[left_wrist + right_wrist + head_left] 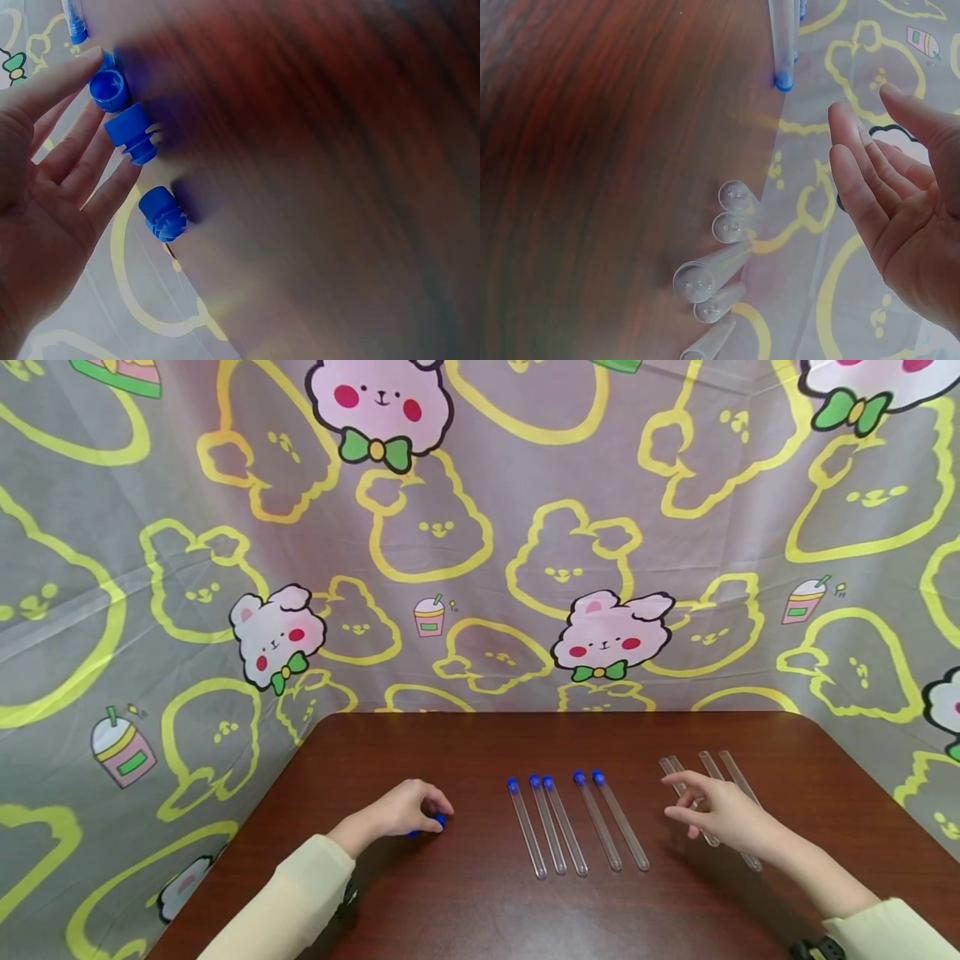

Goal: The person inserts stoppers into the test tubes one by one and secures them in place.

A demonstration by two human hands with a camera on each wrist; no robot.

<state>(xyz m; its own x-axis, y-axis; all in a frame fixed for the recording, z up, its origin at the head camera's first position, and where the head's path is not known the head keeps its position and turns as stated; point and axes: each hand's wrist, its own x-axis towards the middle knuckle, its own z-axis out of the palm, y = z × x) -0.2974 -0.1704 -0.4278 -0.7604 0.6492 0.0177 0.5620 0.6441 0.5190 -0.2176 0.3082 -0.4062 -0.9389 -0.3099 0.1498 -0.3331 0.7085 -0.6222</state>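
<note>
Head view: the left hand [405, 810] at seven o'clock bends over a blue cap [440, 820], seemingly collecting it; the right hand [723, 814] at four is loosely spread near uncapped tubes [741, 779]; five capped tubes [597, 822] lie at five. Left wrist: blue cap at ten; pinched or not, I cannot tell. Right wrist: uncapped tubes at six look empty; taking one seems called for.

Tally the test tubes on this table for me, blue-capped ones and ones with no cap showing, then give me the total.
Blue-capped test tubes: 5
Clear test tubes with no cap showing: 5
Total: 10
</note>
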